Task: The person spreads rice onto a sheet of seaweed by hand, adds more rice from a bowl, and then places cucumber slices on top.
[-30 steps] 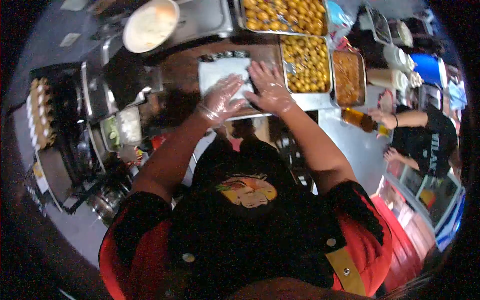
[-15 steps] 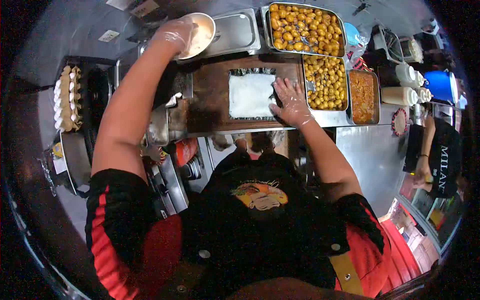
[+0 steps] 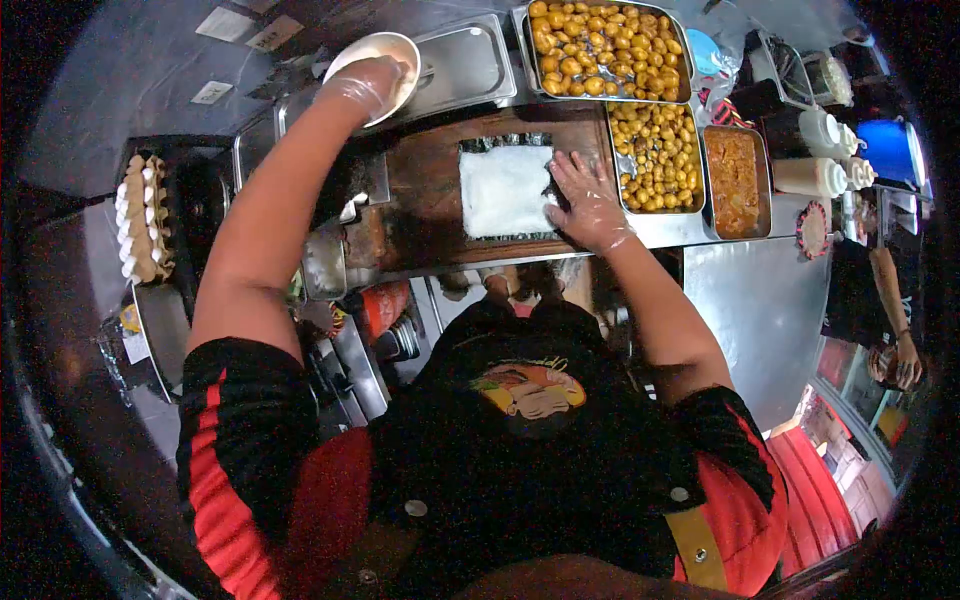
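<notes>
My left hand (image 3: 368,84), in a clear plastic glove, reaches into a white bowl (image 3: 410,52) at the back left. Its fingers are down inside the bowl, so their grip is hidden. A dark seaweed sheet (image 3: 517,141) lies flat on the brown wooden board (image 3: 418,190), mostly covered by an even white layer (image 3: 507,192) that looks like rice. Dark strips show along its edges. My right hand (image 3: 590,200), also gloved, rests palm down at the sheet's right edge with fingers spread and nothing held.
Behind and right of the board stand trays of small potatoes (image 3: 606,52) (image 3: 655,158) and a pan of orange-brown sauce (image 3: 737,183). Squeeze bottles (image 3: 808,177) are farther right. An egg carton (image 3: 150,220) sits at left. Another person's arm (image 3: 888,300) shows at right.
My left hand has gone deeper into the bowl, over its middle. My right hand keeps its place by the sheet. At right, the other person's arm has shifted downward.
</notes>
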`<state>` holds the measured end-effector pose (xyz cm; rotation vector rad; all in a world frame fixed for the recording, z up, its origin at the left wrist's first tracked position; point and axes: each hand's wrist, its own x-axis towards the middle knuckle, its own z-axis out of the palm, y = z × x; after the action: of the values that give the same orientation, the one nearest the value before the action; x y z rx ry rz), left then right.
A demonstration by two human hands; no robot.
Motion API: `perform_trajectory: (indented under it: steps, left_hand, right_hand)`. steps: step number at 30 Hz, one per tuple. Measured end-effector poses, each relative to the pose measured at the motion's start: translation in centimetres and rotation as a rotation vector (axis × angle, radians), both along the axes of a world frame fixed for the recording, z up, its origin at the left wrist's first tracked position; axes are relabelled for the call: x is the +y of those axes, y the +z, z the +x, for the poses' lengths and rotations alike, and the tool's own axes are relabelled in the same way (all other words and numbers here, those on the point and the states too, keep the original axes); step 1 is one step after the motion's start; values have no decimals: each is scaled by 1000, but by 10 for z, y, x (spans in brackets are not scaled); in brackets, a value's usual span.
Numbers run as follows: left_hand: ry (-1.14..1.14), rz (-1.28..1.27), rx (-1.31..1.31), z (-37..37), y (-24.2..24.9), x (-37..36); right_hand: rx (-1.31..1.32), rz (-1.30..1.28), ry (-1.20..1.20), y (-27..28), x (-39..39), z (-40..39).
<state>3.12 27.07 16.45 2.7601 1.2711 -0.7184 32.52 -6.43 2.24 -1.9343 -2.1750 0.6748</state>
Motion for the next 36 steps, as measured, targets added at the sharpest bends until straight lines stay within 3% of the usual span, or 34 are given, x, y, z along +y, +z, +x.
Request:
perform_trajectory:
  steps: [11, 13, 16, 19, 26, 28, 33, 36]
  left_hand:
    - [82, -67, -103, 3, 14, -9]
    - [50, -8, -239, -4, 6, -8]
    - [-74, -51, -236, -6, 3, -11]
    - [-34, 12, -73, 8, 4, -13]
    - [-12, -7, -74, 10, 6, -4]
    - [117, -77, -211, -3, 14, 3]
    - [174, -92, -433, -37, 7, 23]
    - [143, -22, -328, -24, 49, -1]
  right_hand:
    - [42, 22, -12, 4, 1, 2]
    - [57, 32, -7, 1, -1, 2]
    - [70, 87, 2, -5, -2, 2]
    - [52, 85, 4, -6, -1, 3]
    - [37, 71, -10, -13, 1, 5]
    - [69, 81, -6, -14, 1, 5]
    - [58, 110, -10, -19, 0, 6]
    - [58, 142, 10, -16, 0, 9]
